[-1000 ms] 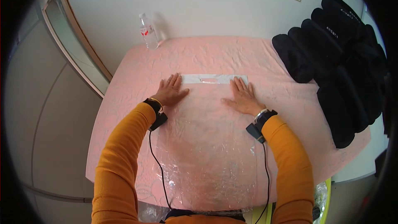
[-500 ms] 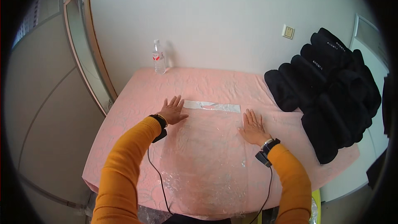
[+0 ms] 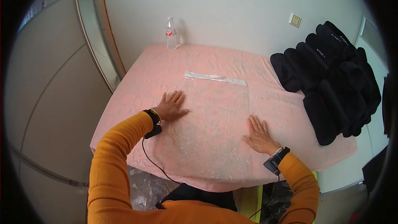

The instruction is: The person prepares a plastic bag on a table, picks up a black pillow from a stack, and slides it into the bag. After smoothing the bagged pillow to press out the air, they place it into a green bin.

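A clear plastic bag [image 3: 215,128] lies flat on the pink cloth of the table, with a white strip [image 3: 215,78] along its far edge. My left hand [image 3: 171,106] rests palm down on the bag's left side, fingers spread and nothing held. On the bag's right edge, my right hand [image 3: 260,135] lies flat too, its fingers stretched out. Both wrists carry dark straps with small black boxes and cables.
The pink-covered table [image 3: 128,99] stands against a white wall. A clear plastic bottle [image 3: 171,34] is at its far left. Black padded items [image 3: 331,79] are piled at the right. Below the near edge is crumpled clear plastic [image 3: 149,188], and a leaning mirror [image 3: 93,29] stands at left.
Both hands have slid nearer to me along the bag, away from its white strip. The whole view has shifted, and more of the floor in front of the table shows.
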`<state>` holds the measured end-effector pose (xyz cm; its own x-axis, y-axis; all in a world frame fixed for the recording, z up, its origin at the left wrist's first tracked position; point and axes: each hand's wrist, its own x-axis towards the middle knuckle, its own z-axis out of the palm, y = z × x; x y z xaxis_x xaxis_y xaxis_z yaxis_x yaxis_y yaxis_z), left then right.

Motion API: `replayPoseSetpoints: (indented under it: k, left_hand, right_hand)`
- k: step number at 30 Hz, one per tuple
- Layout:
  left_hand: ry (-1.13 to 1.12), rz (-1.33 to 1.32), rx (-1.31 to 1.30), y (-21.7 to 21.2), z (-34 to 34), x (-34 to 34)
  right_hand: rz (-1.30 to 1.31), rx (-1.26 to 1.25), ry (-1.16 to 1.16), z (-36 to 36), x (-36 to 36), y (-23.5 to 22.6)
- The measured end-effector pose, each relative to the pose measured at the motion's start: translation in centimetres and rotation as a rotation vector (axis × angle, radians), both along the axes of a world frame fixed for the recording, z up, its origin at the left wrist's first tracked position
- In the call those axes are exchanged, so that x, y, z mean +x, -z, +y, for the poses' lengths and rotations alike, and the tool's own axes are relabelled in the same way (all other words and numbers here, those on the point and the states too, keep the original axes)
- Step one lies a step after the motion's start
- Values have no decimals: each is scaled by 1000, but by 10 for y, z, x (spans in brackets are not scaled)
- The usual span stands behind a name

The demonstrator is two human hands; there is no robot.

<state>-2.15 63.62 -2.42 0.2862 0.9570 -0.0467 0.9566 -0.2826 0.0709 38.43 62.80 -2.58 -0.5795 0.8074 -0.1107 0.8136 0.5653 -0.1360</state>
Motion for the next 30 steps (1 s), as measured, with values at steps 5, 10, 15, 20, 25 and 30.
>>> replayPoseSetpoints:
  k: [5,10,15,20,25,30]
  left_hand:
    - [18,112,47,-2,-37,10]
    - [429,-137,28,2,-116,48]
    - [239,-84,-3,-2,-130,12]
    - [13,-3,-42,-5,-135,-18]
    - [61,-245,20,-19,-175,-1]
    - [220,-249,-6,-24,-207,30]
  right_hand:
    - [30,101,-30,-43,0,-13]
    - [170,38,-289,-104,-9,-9]
    - [151,29,-281,-113,2,-3]
    - [161,81,-174,-114,11,-3]
    - [367,148,-190,-145,9,-10]
    - [295,215,-317,-166,-1,-3]
